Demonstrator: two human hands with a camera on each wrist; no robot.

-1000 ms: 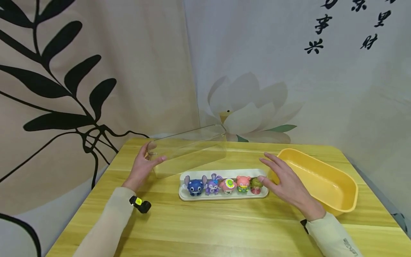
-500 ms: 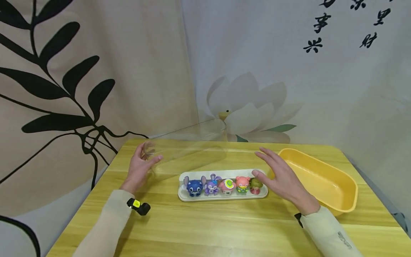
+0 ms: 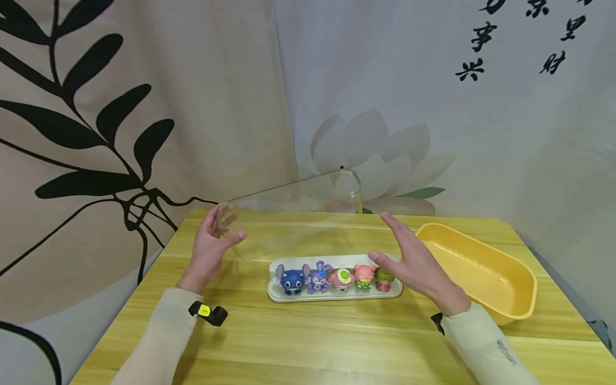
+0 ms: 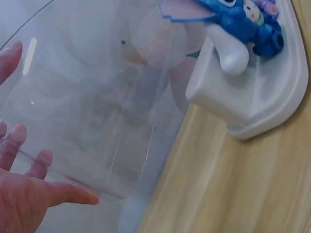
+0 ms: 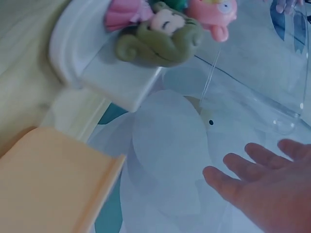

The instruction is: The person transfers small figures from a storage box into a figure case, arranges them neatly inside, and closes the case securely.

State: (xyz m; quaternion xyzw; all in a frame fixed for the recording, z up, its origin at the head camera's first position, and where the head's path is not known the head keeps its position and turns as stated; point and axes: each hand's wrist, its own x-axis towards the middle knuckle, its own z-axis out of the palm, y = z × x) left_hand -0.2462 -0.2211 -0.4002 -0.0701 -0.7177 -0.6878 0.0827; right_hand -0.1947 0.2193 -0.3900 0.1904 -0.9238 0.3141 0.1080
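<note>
My left hand (image 3: 207, 254) holds the left end of a clear plastic cover (image 3: 295, 200) between thumb and fingers. The cover hangs tilted, its right end higher, behind a white tray (image 3: 332, 298). On the tray several small figurines stand in a row: a blue big-eared one (image 3: 291, 280), a purple rabbit (image 3: 318, 279), a pink one with a green and white top (image 3: 343, 278), a pink bear (image 3: 364, 275) and a green-haired one (image 3: 383, 278). My right hand (image 3: 421, 270), fingers extended, hovers by the tray's right end. In the right wrist view it is apart from the cover (image 5: 257, 92).
A yellow plastic basin (image 3: 522, 278) stands at the right of the wooden table (image 3: 313, 342), close to my right forearm. Behind the table hangs a pale cloth (image 3: 216, 96) printed with leaves, a lotus and dark characters.
The cover's right end has risen and shifted right, while my left hand keeps its hold. My right hand has moved a little left, toward the cover. The tray and figurines stay put.
</note>
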